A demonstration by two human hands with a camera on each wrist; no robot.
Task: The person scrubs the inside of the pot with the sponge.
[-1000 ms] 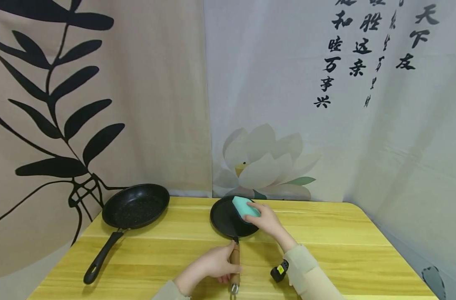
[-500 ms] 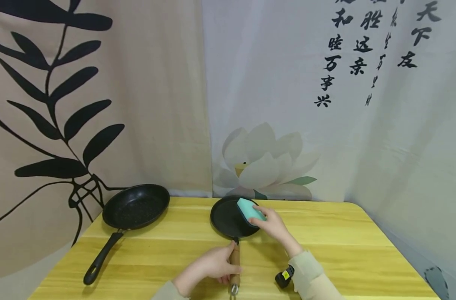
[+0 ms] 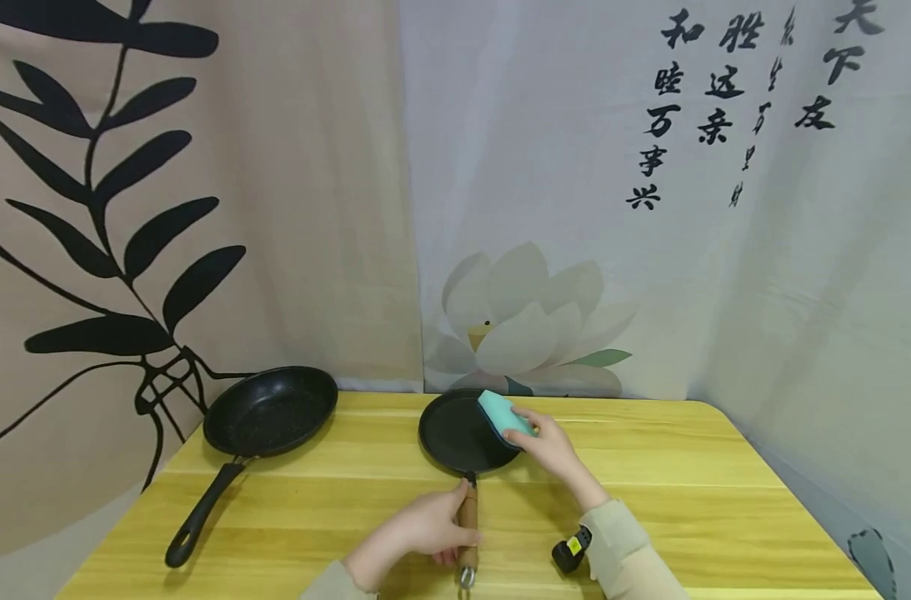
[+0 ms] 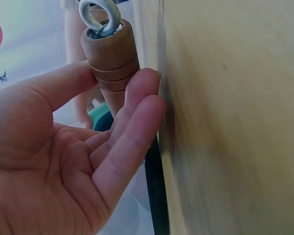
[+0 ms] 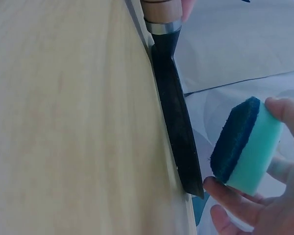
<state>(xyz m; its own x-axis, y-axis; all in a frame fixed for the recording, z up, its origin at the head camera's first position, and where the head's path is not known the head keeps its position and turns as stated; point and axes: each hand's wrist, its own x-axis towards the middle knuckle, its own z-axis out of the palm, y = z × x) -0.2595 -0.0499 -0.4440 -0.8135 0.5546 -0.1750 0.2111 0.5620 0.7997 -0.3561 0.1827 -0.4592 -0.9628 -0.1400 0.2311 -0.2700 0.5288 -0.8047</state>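
Note:
A small flat black frying pan lies on the wooden table with its wooden handle toward me. My left hand grips that handle; in the left wrist view the thumb and fingers close around the wood near its metal hanging ring. My right hand pinches a turquoise sponge by its sides at the pan's right edge. In the right wrist view the sponge has its dark scouring side facing the pan and appears lifted clear of it.
A larger black frying pan with a black handle stands at the table's left. A black device with a yellow mark is at the right wrist. Printed curtains hang behind the table.
The sponge and right hand have moved right, from over the pan's right part to its right edge. My left hand keeps its grip on the handle, and the pan stays in place.

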